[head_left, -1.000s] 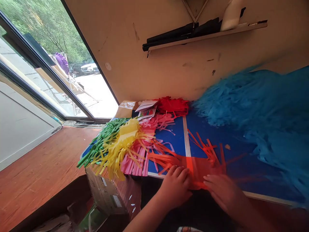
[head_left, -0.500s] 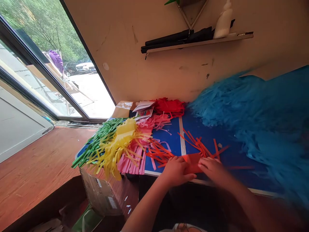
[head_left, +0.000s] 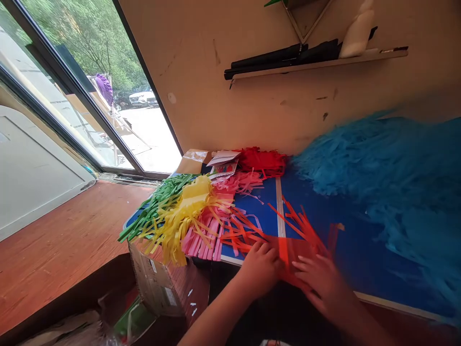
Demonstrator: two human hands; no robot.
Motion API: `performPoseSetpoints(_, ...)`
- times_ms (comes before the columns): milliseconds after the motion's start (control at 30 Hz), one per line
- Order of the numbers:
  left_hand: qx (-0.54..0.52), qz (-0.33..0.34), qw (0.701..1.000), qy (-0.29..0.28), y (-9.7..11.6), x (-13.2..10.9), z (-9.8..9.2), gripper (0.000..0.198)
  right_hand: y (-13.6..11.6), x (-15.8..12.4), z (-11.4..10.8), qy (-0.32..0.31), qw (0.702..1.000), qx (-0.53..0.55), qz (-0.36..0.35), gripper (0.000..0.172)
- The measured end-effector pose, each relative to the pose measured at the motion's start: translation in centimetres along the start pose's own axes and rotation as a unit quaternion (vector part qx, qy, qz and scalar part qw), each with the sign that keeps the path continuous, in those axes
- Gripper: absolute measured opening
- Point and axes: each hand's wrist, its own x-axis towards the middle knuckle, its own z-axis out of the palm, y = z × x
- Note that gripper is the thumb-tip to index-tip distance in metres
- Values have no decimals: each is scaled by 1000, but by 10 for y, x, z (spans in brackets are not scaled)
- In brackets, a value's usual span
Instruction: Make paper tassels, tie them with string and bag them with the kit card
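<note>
A red fringed tissue-paper sheet (head_left: 286, 252) lies at the front edge of the blue table (head_left: 345, 235), with cut strips reaching out left and right. My left hand (head_left: 262, 266) has its fingers curled over the paper's left part, closed on it. On the right side my right hand (head_left: 320, 286) is stretched out, fingers apart, at the paper; some of its outline is blurred. The paper's near edge is partly hidden by both hands. Left of it lie pink fringe (head_left: 207, 235), yellow fringe (head_left: 192, 199) and green fringe (head_left: 154, 209).
Blue fringe (head_left: 389, 158) is heaped along the right side. A red fringe bundle (head_left: 262, 161) and papers (head_left: 223, 158) lie at the back. Below left stands an opened cardboard box (head_left: 154, 288). A wall shelf (head_left: 324, 64) holds a white bottle (head_left: 358, 33).
The view has shifted, moving things slightly right. My right hand has come down and right, its fingers spreading. The red sheet looks flatter and wider between my hands.
</note>
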Motion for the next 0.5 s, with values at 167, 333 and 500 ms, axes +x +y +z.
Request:
performPoseSetpoints(167, 19, 47, 998, 43, 9, 3, 4, 23, -6, -4, 1, 70, 997, 4, 21, 28)
performPoseSetpoints(333, 2, 96, 995, 24, 14, 14, 8, 41, 7, -11, -5, 33, 998, -59, -9, 31)
performPoseSetpoints(500, -8, 78, 997, -6, 10, 8, 7, 43, 9, -21, -8, 89, 993, -32, 75, 33)
